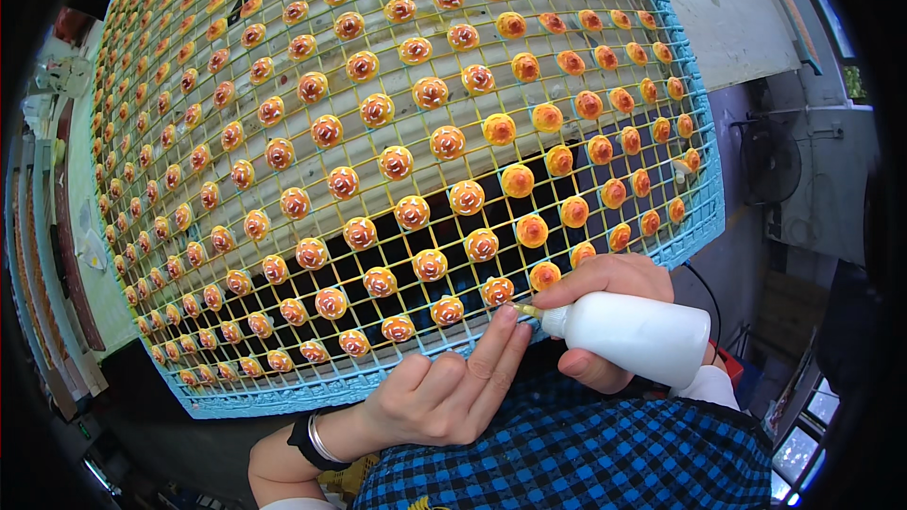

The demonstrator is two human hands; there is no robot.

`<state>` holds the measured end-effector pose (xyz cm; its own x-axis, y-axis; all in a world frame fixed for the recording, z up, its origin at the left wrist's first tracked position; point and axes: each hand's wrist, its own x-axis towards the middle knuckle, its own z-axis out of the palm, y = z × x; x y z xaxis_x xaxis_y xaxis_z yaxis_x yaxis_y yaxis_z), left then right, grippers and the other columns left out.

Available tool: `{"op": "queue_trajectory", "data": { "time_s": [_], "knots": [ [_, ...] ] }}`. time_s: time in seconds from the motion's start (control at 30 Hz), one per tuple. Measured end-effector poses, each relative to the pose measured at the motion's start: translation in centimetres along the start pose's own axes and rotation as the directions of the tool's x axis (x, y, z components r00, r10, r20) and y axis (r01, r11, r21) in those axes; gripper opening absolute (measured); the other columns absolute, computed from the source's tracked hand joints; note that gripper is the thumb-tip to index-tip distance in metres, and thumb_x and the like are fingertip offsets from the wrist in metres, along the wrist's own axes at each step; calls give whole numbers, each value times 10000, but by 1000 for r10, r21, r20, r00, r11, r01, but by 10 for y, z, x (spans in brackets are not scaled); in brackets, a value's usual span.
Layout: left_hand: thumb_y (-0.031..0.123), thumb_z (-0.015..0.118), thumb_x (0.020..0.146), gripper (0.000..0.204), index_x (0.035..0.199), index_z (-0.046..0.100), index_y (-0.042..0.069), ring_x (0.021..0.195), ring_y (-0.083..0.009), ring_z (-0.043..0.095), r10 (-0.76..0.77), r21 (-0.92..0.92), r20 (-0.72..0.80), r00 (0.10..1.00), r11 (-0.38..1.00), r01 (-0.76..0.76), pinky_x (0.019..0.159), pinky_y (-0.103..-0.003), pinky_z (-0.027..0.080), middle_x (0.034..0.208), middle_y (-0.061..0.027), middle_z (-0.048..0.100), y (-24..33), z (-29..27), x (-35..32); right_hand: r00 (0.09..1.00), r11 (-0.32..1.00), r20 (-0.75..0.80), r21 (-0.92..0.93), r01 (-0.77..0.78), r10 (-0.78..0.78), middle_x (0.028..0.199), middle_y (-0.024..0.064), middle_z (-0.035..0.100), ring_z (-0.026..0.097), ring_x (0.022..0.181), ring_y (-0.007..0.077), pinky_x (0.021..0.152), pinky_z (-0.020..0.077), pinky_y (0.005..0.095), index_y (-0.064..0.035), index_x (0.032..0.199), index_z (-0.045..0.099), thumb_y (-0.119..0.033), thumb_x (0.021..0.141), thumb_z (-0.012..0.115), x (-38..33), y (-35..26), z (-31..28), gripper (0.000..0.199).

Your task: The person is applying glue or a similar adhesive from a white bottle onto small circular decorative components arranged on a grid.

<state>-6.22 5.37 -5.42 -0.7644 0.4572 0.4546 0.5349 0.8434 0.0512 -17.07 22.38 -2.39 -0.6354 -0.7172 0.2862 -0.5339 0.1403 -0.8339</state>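
Observation:
My right hand [619,276] is closed round a white squeeze bottle [631,335], held nearly level with its thin tip [526,310] pointing left. The tip is beside a small round orange bun-shaped piece [498,291] on the near edge of a wire grid. My left hand [439,397] has its index and middle fingers stretched out, their tips at the bottle's nozzle; its other fingers are bent. Rows of such pieces sit on the yellowish grid. Those towards the left bear white strokes, while the plain orange pieces [531,230] at the right show none.
A thick light-blue rim [265,403] frames the grid. Beyond it, a pale tabletop [727,19] lies at the far right, with a dark fan [770,161] below. A clear container [64,76] stands at the far left, above stacked boards [42,274].

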Motion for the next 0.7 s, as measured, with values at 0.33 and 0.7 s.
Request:
{"op": "queue_trajectory", "data": {
  "time_s": [0.33,0.7],
  "knots": [
    [109,505,749,272,978,651,91,475,-41,229,14,21,12,1000,1000,-15,424,-174,165,1041,-51,627,-1,-2,2,998,999,-52,47,-27,29,746,66,606,592,543,179,461,473,251,-12,828,592,-300,704,686,-5,0,0,327],
    [105,503,748,268,969,655,95,479,-44,233,14,29,11,1000,999,-14,424,-176,166,1033,-46,630,-1,-2,3,996,996,-39,51,-79,81,727,69,605,600,550,184,462,477,255,-19,820,592,-297,698,692,-5,-1,0,320]
  ]
}}
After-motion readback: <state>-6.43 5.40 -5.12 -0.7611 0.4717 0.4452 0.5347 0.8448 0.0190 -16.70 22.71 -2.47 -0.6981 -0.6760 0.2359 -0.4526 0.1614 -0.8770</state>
